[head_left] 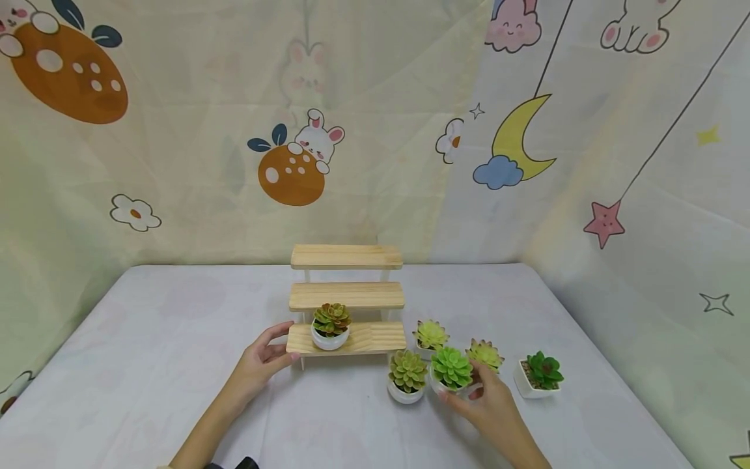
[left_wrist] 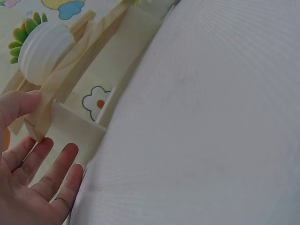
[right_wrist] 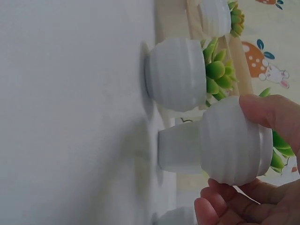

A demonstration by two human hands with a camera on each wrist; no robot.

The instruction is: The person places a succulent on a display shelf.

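Observation:
My left hand (head_left: 263, 357) grips the left end of the lowest board of a three-tier wooden display stand (head_left: 375, 335), thumb at its front corner. On that board sits a reddish-green potted succulent (head_left: 331, 320) in a round white pot. With thumb and fingers, my right hand (head_left: 491, 405) holds a bright green potted succulent (head_left: 452, 369) by its ribbed white pot (right_wrist: 232, 145), which hangs above the tabletop in the right wrist view. Beside it stands an olive-green succulent (head_left: 407, 371) in a round white pot.
Behind the held plant are a yellow-green succulent (head_left: 430, 335) and a red-tipped one (head_left: 486, 354), partly hidden by the right hand. Farther right stands a dark green succulent (head_left: 543, 370) in a square white pot. A printed cloth (head_left: 375, 221) hangs behind the white-covered table (head_left: 193, 326).

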